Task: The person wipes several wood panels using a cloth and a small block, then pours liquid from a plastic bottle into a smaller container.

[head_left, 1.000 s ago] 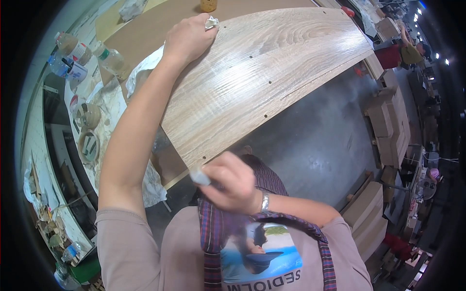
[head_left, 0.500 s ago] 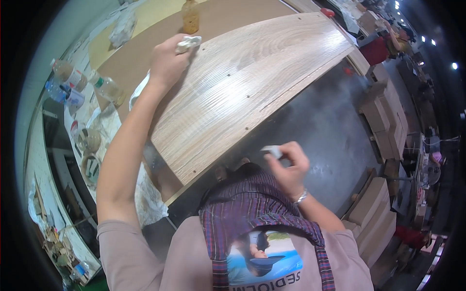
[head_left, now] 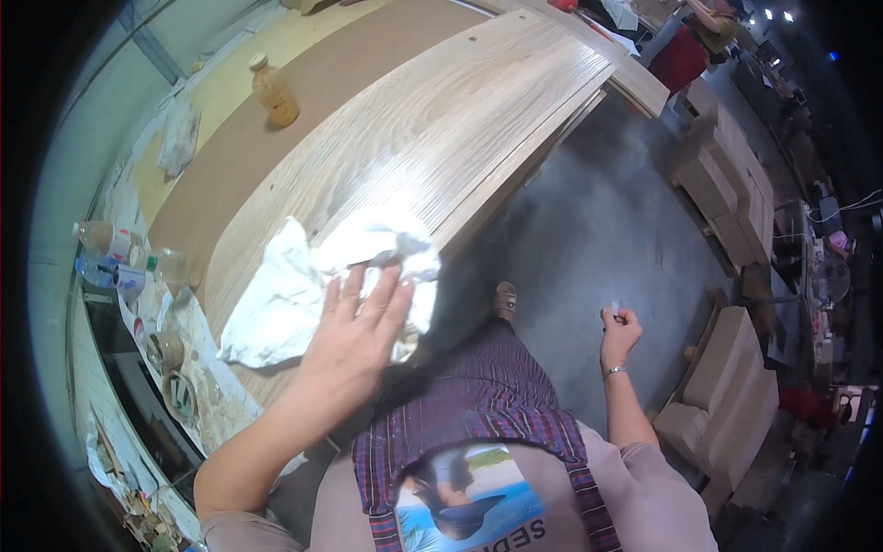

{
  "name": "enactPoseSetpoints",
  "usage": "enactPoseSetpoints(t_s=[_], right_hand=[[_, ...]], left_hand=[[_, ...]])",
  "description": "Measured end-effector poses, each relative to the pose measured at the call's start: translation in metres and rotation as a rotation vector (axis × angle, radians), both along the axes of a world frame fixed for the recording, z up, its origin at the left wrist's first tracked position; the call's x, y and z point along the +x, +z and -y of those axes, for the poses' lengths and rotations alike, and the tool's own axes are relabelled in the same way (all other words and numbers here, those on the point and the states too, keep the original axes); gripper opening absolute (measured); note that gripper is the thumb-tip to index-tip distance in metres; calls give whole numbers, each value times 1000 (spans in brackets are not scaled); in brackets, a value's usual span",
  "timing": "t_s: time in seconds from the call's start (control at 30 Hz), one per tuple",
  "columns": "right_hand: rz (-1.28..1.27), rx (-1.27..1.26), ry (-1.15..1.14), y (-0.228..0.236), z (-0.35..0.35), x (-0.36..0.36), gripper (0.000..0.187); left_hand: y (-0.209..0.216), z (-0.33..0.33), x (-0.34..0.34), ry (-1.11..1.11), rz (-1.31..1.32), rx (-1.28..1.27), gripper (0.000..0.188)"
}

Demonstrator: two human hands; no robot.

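Observation:
A long light wood-grain panel (head_left: 441, 129) lies on a brown workbench (head_left: 276, 138). A crumpled white cloth (head_left: 303, 276) rests on the panel's near end. My left hand (head_left: 354, 327) lies flat on the cloth with fingers spread, pressing it against the panel. My right hand (head_left: 621, 331) hangs over the grey floor at my right side, away from the bench, with its fingers curled around a small white object (head_left: 614, 309).
An amber bottle (head_left: 274, 92) stands on the bench behind the panel. Plastic bottles (head_left: 115, 258) and tape rolls (head_left: 170, 368) crowd the left shelf. Stacks of wooden boards (head_left: 727, 396) stand on the floor to the right. Another person (head_left: 694, 37) is at the far top.
My left hand came back from the panel's far end to its near end and now presses a white cloth. My right hand swung from the panel edge out over the floor.

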State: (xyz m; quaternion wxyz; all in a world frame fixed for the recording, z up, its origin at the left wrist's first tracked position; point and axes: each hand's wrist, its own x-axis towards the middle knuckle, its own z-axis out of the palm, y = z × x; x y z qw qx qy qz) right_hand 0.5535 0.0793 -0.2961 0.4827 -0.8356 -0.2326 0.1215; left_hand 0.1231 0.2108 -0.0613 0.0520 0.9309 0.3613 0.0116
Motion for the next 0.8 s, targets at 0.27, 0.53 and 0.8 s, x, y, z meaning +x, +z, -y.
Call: enactPoseSetpoints(t_s=[0.27,0.53,0.8], right_hand=[[22,-83,-29,-22,-21,103,18],[-102,-33,-254,-59,11,243,15],[-86,184,-145,-25,-136,309,15]], left_hand=[[-32,-142,205,-140,36,249,59],[-65,-305,438,-142,118,439,58],[-8,-265,518,-100,847,-738,77]])
